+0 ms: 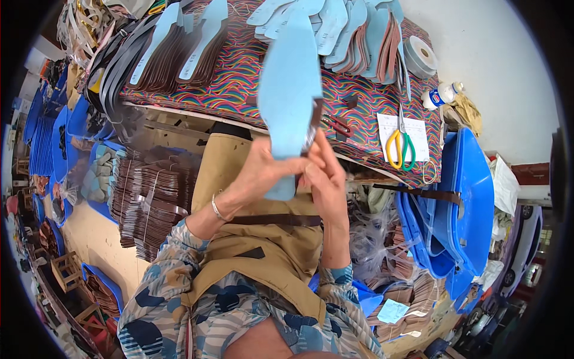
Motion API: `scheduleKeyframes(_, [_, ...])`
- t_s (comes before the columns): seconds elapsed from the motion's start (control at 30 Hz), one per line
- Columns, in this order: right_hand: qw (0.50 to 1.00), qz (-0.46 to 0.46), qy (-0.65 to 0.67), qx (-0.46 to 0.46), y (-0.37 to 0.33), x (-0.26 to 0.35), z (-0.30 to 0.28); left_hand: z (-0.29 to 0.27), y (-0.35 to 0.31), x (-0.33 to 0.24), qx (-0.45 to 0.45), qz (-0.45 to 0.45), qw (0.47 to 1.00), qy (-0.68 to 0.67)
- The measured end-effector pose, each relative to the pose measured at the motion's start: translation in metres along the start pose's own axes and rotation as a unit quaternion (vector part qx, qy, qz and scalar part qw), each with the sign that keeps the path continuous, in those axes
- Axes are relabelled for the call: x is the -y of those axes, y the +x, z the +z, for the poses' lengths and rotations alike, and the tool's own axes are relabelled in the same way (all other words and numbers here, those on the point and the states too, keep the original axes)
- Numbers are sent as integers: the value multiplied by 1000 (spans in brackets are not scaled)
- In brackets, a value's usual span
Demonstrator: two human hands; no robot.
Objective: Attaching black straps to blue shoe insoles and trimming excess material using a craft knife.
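Note:
I hold a light blue shoe insole (pixel 290 90) upright in front of me, over the table edge. My left hand (pixel 263 170) grips its lower end; a thin bracelet is on that wrist. My right hand (pixel 326 173) pinches a narrow dark brown strap (pixel 313 125) against the insole's right edge. Both hands touch each other around the insole's heel. Another brown strap (pixel 275 219) lies across my tan apron (pixel 251 251).
A table with a wavy multicoloured cloth (pixel 239 78) carries rows of blue and brown insoles (pixel 179 48), yellow-and-green scissors (pixel 399 146) on paper, a tape roll (pixel 418 57) and a small bottle (pixel 441 96). Blue plastic crates (pixel 460 203) stand right; stacked brown pieces (pixel 149 197) left.

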State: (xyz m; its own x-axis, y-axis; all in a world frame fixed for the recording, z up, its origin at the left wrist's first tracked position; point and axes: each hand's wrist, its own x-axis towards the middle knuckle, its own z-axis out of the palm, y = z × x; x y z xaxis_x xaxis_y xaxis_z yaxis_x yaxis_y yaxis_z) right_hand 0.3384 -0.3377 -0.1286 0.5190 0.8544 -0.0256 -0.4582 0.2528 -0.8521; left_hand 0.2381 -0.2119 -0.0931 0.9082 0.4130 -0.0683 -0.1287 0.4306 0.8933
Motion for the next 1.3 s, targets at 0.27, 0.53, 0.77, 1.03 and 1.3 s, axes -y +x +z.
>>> scheduleKeyframes(0.27, [821,-190,-538,10,-37,-15,11,-11,13,-30,-89,72,989,-92])
scheduleKeyframes(0.53, [820,-271,-497,-87,-36,-19,42,-8,16,-22,-48,119,930,-344])
scheduleKeyframes(0.77, [921,-183,-321,-126,-27,-14,46,15,-8,-6,-94,58,976,-186])
scheduleKeyframes(1.03, [930,-168,-307,-110,-23,1,44,-2,-13,6,-126,24,989,-78])
scheduleKeyframes(1.3, [901,-138,-411,28,-10,55,7,-14,-47,-85,125,220,799,546])
